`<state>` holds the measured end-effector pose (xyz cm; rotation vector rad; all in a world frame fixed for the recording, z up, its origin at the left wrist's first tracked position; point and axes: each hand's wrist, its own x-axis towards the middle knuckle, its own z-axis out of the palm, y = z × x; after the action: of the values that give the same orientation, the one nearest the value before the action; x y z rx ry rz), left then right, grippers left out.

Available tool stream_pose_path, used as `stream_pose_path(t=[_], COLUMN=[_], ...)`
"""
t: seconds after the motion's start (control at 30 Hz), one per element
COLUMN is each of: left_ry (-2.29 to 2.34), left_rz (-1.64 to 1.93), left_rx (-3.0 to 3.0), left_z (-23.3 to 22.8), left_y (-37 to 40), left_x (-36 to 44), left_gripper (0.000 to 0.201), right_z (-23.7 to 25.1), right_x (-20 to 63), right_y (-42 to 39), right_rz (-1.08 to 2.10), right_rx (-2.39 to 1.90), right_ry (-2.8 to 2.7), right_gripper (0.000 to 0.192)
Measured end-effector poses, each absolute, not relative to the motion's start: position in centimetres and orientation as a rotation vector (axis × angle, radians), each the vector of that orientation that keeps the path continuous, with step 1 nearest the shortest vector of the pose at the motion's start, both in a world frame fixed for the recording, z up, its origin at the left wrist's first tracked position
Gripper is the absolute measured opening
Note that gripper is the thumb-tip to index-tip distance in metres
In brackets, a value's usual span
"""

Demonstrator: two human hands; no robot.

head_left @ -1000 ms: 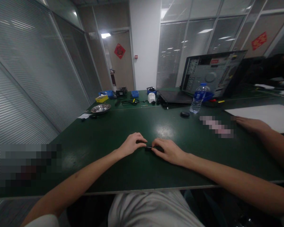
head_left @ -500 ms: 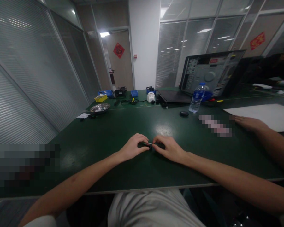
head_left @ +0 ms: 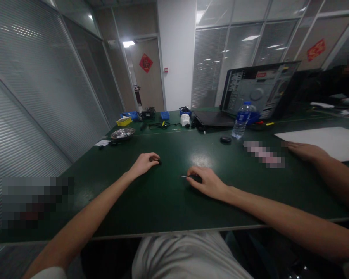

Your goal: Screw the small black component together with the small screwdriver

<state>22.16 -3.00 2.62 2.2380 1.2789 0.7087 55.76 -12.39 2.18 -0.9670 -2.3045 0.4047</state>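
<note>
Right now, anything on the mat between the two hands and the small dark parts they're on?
Nothing visible. The left hand already rests on a small dark piece, and the right hand covers a dark part with a thin metal tip sticking out. Only bare green table lies between the hands.

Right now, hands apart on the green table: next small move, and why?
Probably bring the left hand and its small dark piece toward the right hand. The right hand holds a dark part with a thin metal tip pointing left, and the two pieces sit apart on the table.
</note>
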Motion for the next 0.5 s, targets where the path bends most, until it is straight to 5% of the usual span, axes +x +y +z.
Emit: stream_pose_path(t=[0.5], left_ry=[2.489], left_rz=[0.933], left_rx=[1.744], left_z=[0.5], left_y=[2.2], left_x=[2.4], left_gripper=[0.028], right_z=[2.1], right_x=[56.0], right_y=[-12.4], right_rz=[0.412], right_rx=[-0.954], right_ry=[-2.324], right_gripper=[0.017])
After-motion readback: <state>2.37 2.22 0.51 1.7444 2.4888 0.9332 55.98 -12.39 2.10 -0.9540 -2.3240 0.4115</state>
